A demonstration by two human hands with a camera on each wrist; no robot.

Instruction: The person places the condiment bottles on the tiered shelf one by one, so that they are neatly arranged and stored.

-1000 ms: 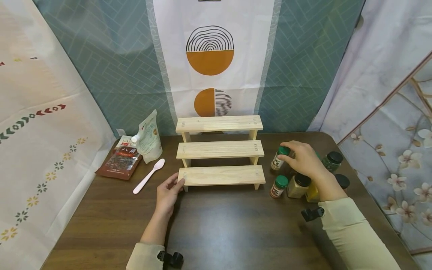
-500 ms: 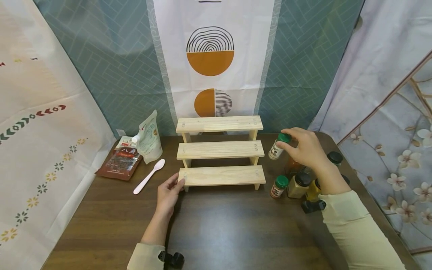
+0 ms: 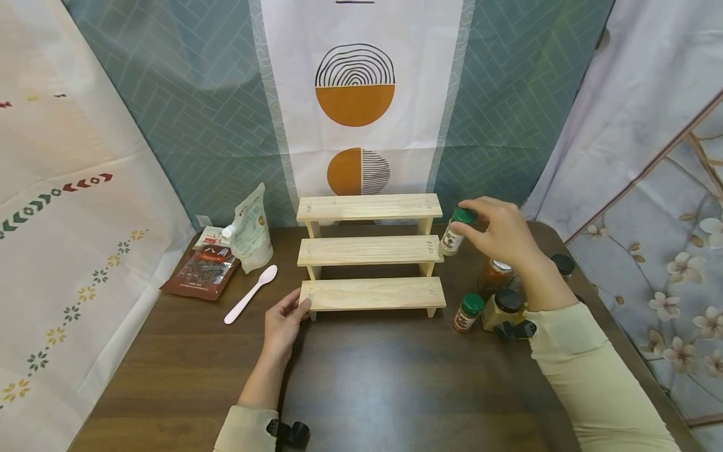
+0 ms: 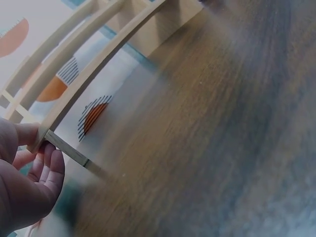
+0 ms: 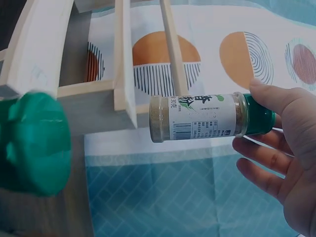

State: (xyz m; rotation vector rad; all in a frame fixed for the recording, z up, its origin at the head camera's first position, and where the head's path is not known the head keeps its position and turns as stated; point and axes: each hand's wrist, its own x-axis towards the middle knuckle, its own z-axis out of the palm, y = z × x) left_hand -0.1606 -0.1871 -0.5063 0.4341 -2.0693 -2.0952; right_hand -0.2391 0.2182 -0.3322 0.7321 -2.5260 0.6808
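Note:
A spice jar [image 3: 450,240] with a green cap and white label hangs in my right hand [image 3: 503,233], pinched by the cap between thumb and fingers. In the right wrist view the jar [image 5: 202,117] shows brownish powder and is clear of the table, beside the right end of the shelf. The three-step wooden shelf [image 3: 369,251] stands at the table's middle, its steps bare. My left hand [image 3: 284,320] grips the left end of its lowest step; in the left wrist view the thumb lies on top of the board [image 4: 84,84] and the fingers curl beneath.
Right of the shelf stand another green-capped jar [image 3: 468,312], a black-capped jar [image 3: 501,307], a jar of reddish contents [image 3: 496,275] and others partly behind my right arm. On the left lie a pink spoon [image 3: 251,294], a brown packet [image 3: 203,267] and a spouted pouch [image 3: 251,233].
My right hand has lifted the green-capped jar from among the other jars and carried it up and leftward to the shelf's right side. The left hand stays on the shelf.

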